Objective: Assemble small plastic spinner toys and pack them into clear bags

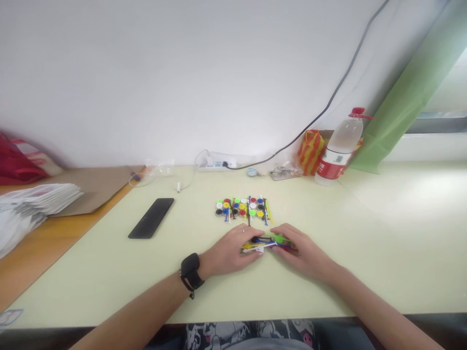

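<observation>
A small bundle of coloured plastic sticks (270, 244), in white, blue, yellow, green and black, lies between my hands near the middle of the table. My left hand (231, 250) curls around its left end, thumb in front and fingers behind. From the other side, my right hand (306, 253) closes on the right end. Some round pieces sit among the sticks, partly hidden by my fingers. Just beyond are several coloured discs (242, 206) grouped in rows, with thin sticks (266, 212) lying across and between them.
A black phone (151, 218) lies to the left on the pale table (109, 282). Along the wall are a power strip (215, 163), a striped bag (311, 151) and a large water bottle (339, 146). Stacked papers (47, 197) and cardboard (98, 187) occupy the far left.
</observation>
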